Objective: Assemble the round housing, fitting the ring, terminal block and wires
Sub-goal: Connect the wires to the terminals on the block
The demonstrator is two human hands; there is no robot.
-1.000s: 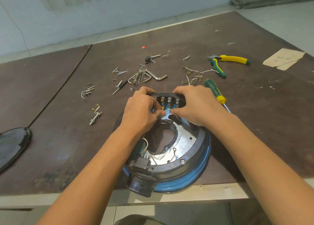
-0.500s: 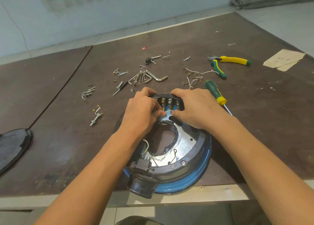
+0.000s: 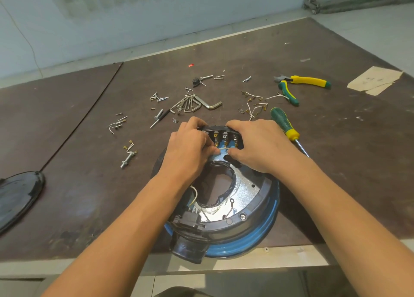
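The round housing [image 3: 251, 209], black with a blue rim and a silver inner plate, lies at the table's near edge. At its far side sits the black terminal block [image 3: 224, 136] with several brass terminals. A short white wire [image 3: 223, 149] runs just below the terminals. My left hand [image 3: 188, 148] pinches its left end, and my right hand [image 3: 259, 146] pinches its right end; both hands' other fingers curl over the block's top corners. More thin wires with ring lugs [image 3: 230, 201] lie loose on the silver plate. A black connector [image 3: 189, 220] sits at the housing's near edge.
Beyond the housing lie a hex-key set [image 3: 192, 105], scattered screws [image 3: 156, 98], spare wires with brass lugs [image 3: 257, 105], a green-yellow screwdriver [image 3: 284, 125] by my right hand, and pliers [image 3: 298, 83]. A bolt [image 3: 128, 157] lies left. A black cover [image 3: 15, 198] sits at far left.
Both hands stay on the wire at the terminal block, with only slight finger shifts. The housing has not moved.
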